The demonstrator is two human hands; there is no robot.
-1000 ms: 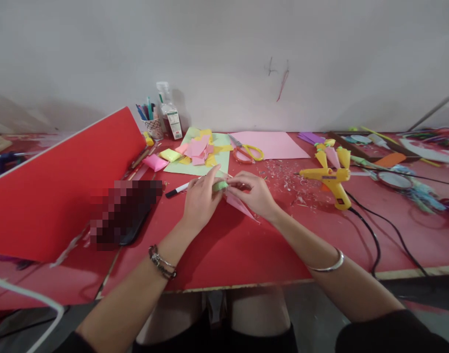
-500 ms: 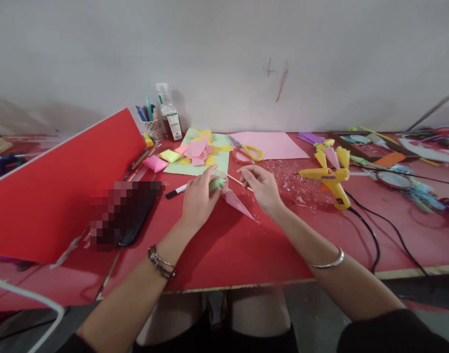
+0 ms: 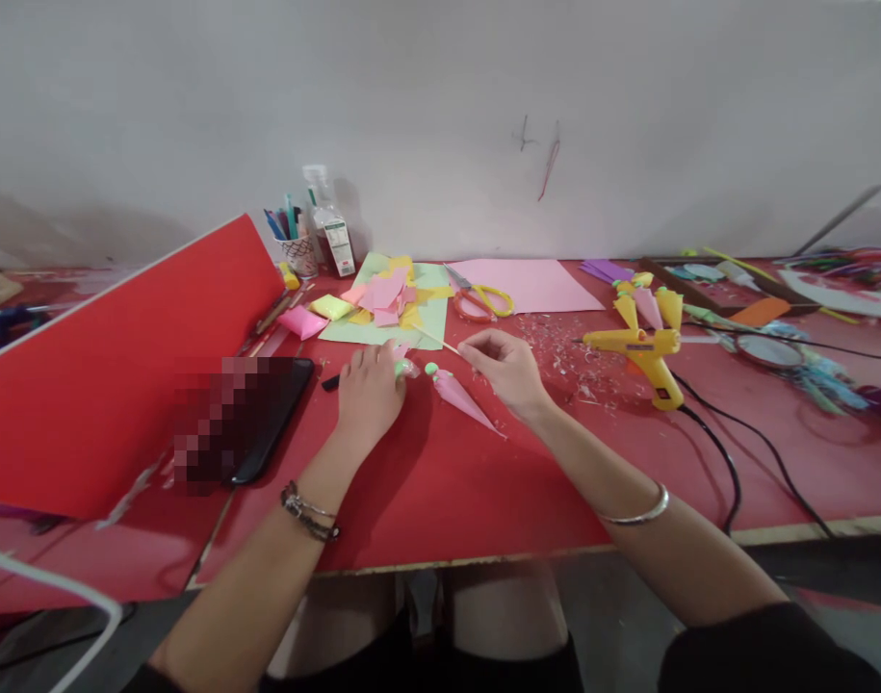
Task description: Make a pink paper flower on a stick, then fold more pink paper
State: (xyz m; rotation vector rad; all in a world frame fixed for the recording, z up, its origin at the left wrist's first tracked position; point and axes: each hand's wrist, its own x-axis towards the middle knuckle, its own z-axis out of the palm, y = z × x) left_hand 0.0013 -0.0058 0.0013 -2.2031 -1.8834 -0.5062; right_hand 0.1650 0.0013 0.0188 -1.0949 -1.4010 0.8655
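Note:
My left hand [image 3: 372, 390] is closed over a small clear packet of green clay [image 3: 405, 369], most of it hidden under the fingers. Between the thumb and fingertips of my right hand [image 3: 505, 371] is a thin wooden stick [image 3: 438, 338], which points up and left. A pink paper cone [image 3: 463, 399] lies on the table between both hands, its tip toward me and a green clay ball [image 3: 431, 369] at its wide end. The black end of a marker [image 3: 330, 382] shows beside my left hand.
Orange-and-yellow scissors [image 3: 483, 300] lie by pink paper [image 3: 537, 286]. A yellow glue gun [image 3: 646, 358] with a black cord stands right, near paper scraps and finished cones [image 3: 649, 306]. Left are a phone [image 3: 285, 423], a leaning red board [image 3: 137, 366], and pink and yellow clay packets [image 3: 302, 321].
My left hand has moved left with the green clay packet, leaving the cone's green ball uncovered. My right hand has shifted slightly left, and its stick now reaches further up and left.

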